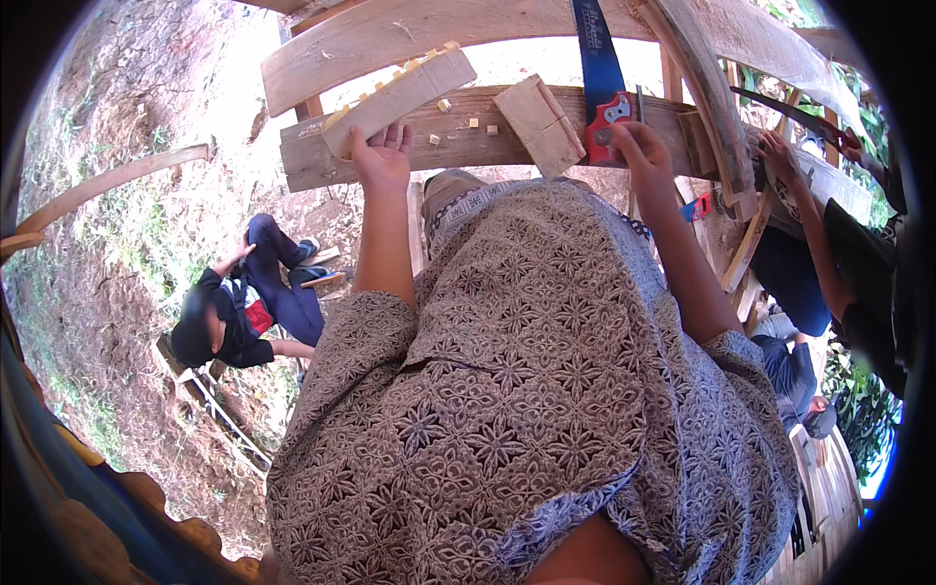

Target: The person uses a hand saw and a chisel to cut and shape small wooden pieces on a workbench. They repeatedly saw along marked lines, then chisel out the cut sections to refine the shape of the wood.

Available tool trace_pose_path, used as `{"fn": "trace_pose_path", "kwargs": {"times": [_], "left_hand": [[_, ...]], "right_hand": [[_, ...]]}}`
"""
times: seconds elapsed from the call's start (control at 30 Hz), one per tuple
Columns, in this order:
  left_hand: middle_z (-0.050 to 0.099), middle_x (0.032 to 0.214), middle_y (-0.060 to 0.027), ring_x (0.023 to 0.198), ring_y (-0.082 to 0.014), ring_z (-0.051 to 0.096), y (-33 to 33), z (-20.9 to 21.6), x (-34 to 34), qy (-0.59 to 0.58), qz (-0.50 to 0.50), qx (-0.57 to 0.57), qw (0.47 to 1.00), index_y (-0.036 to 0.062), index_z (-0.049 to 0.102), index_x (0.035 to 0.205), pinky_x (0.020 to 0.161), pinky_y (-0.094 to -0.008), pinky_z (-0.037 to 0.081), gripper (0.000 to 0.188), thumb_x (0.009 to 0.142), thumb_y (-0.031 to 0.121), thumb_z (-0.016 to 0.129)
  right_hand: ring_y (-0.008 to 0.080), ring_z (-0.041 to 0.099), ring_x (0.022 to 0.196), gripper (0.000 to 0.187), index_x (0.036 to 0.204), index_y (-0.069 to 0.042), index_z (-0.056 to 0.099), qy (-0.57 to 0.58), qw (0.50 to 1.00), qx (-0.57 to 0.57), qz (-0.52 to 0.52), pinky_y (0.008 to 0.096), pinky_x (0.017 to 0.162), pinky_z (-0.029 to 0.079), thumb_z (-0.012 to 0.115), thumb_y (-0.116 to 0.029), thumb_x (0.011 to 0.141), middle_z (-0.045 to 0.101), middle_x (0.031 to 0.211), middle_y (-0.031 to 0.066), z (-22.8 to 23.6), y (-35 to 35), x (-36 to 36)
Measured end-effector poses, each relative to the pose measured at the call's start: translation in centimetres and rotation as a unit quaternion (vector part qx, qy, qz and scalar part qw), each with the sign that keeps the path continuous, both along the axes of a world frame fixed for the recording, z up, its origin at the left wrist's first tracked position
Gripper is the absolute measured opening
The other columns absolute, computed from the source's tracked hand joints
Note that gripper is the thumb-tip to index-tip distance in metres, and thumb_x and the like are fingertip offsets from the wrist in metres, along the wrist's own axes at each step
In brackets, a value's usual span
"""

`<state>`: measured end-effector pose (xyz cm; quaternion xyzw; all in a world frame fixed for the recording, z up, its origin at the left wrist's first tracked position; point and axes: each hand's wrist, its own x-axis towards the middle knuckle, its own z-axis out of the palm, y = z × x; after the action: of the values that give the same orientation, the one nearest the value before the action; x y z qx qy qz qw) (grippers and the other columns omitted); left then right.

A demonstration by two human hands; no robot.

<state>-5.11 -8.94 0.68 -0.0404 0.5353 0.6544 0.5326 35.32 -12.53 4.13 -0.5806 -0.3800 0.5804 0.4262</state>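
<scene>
"Where's the notched wooden board [405,95]?"

"Over the left part of the wooden worktop [307,171]; the left hand [382,164] has its near end pinched, thumb against its face."

"And the right hand [643,156]?"

"At the red handle [603,119] of a blue-bladed handsaw [598,58], fingers curled; I can't tell whether they close on it."

"Anything between?"

"Small wooden cubes [434,139], then a wooden block [536,115] lying aslant. Right of the saw, a curved timber [697,83] crosses the worktop; beyond it, a co-worker's hand [778,151]."

"Which way does the board point?"

"Long axis forward and rightward, notched edge on the far side."
</scene>
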Motion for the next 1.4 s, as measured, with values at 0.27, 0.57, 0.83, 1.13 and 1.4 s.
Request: {"fn": "trace_pose_path", "kwargs": {"times": [0.27, 0.57, 0.83, 1.13, 1.4], "left_hand": [[0.064, 0.121, -0.0121, 0.11, -0.0236, 0.065, 1.1, -0.1, 6.3, -0.073, 0.08, 0.038, 0.993, 0.0029, 0.052, 0.136, 0.099, -0.0372, 0.058, 0.041, 0.107, 0.033, 0.058], [0.059, 0.136, -0.0067, 0.107, -0.022, 0.067, -0.7, -0.6, 11.4, -0.092, 0.005, 0.051, 0.994, 0.011, 0.048, 0.142, 0.095, -0.0419, 0.061, 0.043, 0.106, 0.033, 0.061], [0.068, 0.117, -0.0013, 0.088, -0.0184, 0.067, -1.7, -2.3, 12.8, -0.18, -0.135, 0.014, 0.974, 0.0128, 0.057, 0.134, 0.08, -0.039, 0.061, 0.041, 0.108, 0.044, 0.053], [0.069, 0.086, -0.0088, 0.081, -0.028, 0.069, -6.3, 0.4, 14.5, 0.406, -0.448, -0.075, 0.793, 0.0052, 0.068, 0.093, 0.074, -0.0404, 0.054, 0.024, 0.093, 0.029, 0.071], [0.06, 0.126, -0.0162, 0.114, -0.0385, 0.058, -6.3, 1.3, 13.1, 0.689, -0.343, -0.012, 0.638, 0.0083, 0.063, 0.12, 0.099, -0.0481, 0.046, 0.042, 0.081, 0.019, 0.076]], "right_hand": [[0.0132, 0.067, 0.092, 0.048, 0.13, -0.003, 0.067, -0.167, 0.923, -0.094, 0.333, 0.0295, 0.082, 0.055, 0.062, -0.043, 0.104, 0.071, 0.105, 0.0083, -0.5, 12.0, -12.5], [0.0193, 0.064, 0.114, 0.051, 0.133, -0.002, 0.059, 0.116, 0.945, -0.21, 0.221, 0.032, 0.097, 0.054, 0.068, -0.041, 0.101, 0.066, 0.122, 0.0097, -4.4, 14.4, -16.8], [0.0252, 0.065, 0.116, 0.057, 0.14, 0.002, 0.045, 0.162, 0.943, -0.265, 0.122, 0.0356, 0.098, 0.056, 0.074, -0.024, 0.098, 0.063, 0.123, 0.0148, -5.7, 13.4, -15.5], [0.0183, 0.07, 0.096, 0.039, 0.126, 0.003, 0.056, 0.095, 0.979, -0.179, 0.028, 0.0292, 0.079, 0.058, 0.072, -0.022, 0.1, 0.069, 0.111, 0.0107, -6.0, 13.0, -13.1], [0.012, 0.066, 0.087, 0.03, 0.111, 0.0, 0.068, 0.039, 0.979, -0.199, 0.024, 0.0248, 0.075, 0.055, 0.073, -0.027, 0.099, 0.071, 0.099, 0.0051, -6.6, 12.1, -12.9]]}}
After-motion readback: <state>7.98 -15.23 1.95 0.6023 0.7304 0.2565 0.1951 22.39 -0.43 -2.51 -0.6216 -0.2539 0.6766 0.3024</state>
